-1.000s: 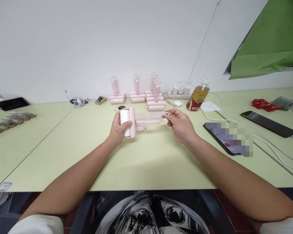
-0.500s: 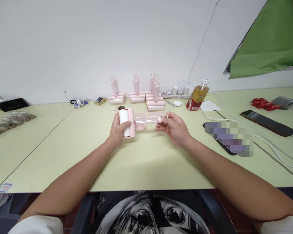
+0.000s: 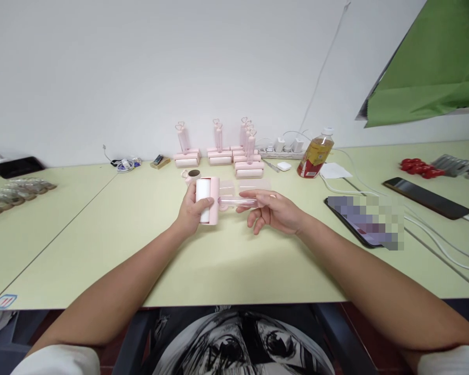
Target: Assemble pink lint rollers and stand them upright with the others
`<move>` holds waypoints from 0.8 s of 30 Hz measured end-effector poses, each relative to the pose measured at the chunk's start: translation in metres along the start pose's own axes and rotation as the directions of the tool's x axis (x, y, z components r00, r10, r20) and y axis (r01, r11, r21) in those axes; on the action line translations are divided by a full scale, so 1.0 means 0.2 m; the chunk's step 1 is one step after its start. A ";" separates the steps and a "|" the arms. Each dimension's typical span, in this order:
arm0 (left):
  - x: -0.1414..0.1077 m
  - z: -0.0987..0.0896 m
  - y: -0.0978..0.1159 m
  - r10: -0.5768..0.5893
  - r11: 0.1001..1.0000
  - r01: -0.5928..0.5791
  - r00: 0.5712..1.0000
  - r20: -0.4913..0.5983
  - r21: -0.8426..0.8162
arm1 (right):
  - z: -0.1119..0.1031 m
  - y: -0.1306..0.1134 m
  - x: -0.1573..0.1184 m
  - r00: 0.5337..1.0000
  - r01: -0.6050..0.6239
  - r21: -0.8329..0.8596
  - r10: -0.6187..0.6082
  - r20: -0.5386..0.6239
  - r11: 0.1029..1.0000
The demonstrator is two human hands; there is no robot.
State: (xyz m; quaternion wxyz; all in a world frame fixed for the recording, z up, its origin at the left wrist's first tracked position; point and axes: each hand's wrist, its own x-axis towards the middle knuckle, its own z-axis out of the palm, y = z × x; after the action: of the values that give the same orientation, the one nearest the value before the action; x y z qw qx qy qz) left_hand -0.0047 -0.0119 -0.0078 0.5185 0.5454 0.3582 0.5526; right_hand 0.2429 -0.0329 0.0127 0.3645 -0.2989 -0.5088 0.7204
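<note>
A wide, pale yellow-green desk [image 3: 203, 276] fills the lower view. Along its far side stands a cluster of pink plastic rollers with upright clear handles [image 3: 249, 170]. Nearer, above the middle of the desk, is a pink plastic roller head [image 3: 214, 204] fitted with a white cylindrical roll [image 3: 203, 202]; the left hand [image 3: 191, 209] has its fingers clasped around it. A slim, clear-pink plastic tube [image 3: 236, 201] extends rightward from the head, nearly level. The right hand [image 3: 281, 212] is at its right end, forefinger along the tube, other fingers loosely curled; I cannot tell whether they grip or only touch. My advice: steady the head firmly, align the tube squarely, and direct any pressure lengthwise, since sideways force could strain the joint.
</note>
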 end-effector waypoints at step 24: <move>-0.05 0.07 -0.01 0.036 0.998 -0.032 0.996 -0.079 0.044 | 0.07 0.07 0.05 0.986 0.083 0.184 -0.054 -0.157 0.979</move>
State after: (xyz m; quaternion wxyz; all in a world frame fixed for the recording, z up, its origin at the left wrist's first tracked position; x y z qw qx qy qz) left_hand 0.0088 -0.0229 -0.0103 0.4825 0.5400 0.3810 0.5748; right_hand 0.2230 -0.0357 0.0031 0.4536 -0.2987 -0.4185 0.7280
